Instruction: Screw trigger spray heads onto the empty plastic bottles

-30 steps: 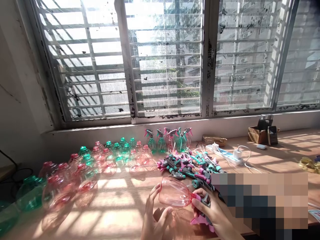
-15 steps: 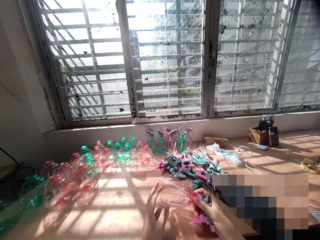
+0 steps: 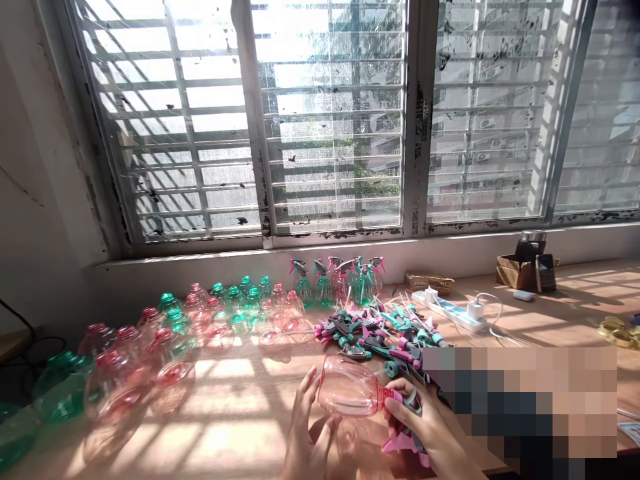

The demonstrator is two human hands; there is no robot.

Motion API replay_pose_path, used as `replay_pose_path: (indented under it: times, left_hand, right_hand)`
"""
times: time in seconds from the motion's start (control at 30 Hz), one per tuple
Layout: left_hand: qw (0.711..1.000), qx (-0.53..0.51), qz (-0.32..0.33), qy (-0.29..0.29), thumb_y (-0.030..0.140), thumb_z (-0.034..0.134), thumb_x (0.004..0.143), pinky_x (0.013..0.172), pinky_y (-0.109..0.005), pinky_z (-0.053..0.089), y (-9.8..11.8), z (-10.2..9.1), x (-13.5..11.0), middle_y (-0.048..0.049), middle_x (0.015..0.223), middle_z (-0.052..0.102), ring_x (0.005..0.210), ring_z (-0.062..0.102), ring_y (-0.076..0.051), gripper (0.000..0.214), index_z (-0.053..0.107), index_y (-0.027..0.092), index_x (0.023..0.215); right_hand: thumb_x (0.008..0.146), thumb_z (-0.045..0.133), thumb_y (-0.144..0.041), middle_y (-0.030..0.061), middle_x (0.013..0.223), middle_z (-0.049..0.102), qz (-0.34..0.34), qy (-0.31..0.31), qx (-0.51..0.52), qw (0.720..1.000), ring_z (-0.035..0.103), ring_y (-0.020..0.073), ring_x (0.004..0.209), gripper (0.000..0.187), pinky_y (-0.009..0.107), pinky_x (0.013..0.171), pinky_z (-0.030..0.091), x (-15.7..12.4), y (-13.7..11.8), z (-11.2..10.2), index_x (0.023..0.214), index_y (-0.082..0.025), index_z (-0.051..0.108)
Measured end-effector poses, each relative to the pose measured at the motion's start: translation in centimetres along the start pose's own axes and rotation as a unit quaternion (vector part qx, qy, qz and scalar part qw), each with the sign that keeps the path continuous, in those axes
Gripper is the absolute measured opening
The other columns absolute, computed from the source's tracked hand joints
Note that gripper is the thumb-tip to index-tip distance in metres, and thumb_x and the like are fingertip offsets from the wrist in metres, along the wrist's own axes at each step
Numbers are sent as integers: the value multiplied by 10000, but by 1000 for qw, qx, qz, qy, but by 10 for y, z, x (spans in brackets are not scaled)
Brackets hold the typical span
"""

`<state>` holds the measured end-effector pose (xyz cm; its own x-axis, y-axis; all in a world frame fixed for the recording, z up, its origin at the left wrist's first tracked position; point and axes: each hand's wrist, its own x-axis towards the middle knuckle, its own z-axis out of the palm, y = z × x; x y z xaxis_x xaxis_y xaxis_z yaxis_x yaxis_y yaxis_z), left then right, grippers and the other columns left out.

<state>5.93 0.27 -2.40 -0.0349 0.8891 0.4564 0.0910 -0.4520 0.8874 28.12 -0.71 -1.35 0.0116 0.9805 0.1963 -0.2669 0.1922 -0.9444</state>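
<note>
A clear pink plastic bottle point(image 3: 349, 389) lies on its side just above the wooden table, its neck pointing right. My left hand point(image 3: 307, 433) cups the bottle's rounded base with the fingers curled round it. My right hand point(image 3: 425, 430) grips the pink and grey spray trigger head point(image 3: 409, 421) that sits at the bottle's neck. Both hands are at the bottom middle of the view.
A heap of loose trigger heads point(image 3: 380, 330) lies behind my hands. Several empty pink and green bottles point(image 3: 170, 333) crowd the left of the table point(image 3: 240, 413), and finished spray bottles point(image 3: 340, 280) stand by the window sill. A power strip point(image 3: 453, 310) and a small box point(image 3: 525, 267) lie right.
The bottle and both hands have stayed almost where they were. My left fingers have shifted slightly round the bottle's base.
</note>
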Motion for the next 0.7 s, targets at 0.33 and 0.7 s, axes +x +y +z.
replay_pose_path:
  times: [0.33, 0.7]
  left_hand:
    - [999, 16, -20, 35, 572, 620, 899, 1059, -403, 517, 8, -1, -1, -102, 1564, 464, 1370, 506, -311, 542, 572, 287, 1357]
    - [1000, 7, 3, 9, 467, 677, 874, 899, -348, 611, 5, 2, -3, -91, 1577, 421, 1435, 428, -342, 576, 524, 319, 1409]
  right_hand:
    - [682, 867, -586, -28, 654, 643, -31, 3, -54, 998, 600, 183, 555, 500, 282, 546, 476, -7, 3, 5, 956, -230, 647]
    - [733, 839, -597, -9, 632, 669, -14, -2, 5, 1000, 629, 170, 503, 481, 275, 518, 485, 0, 2, 0, 903, -206, 616]
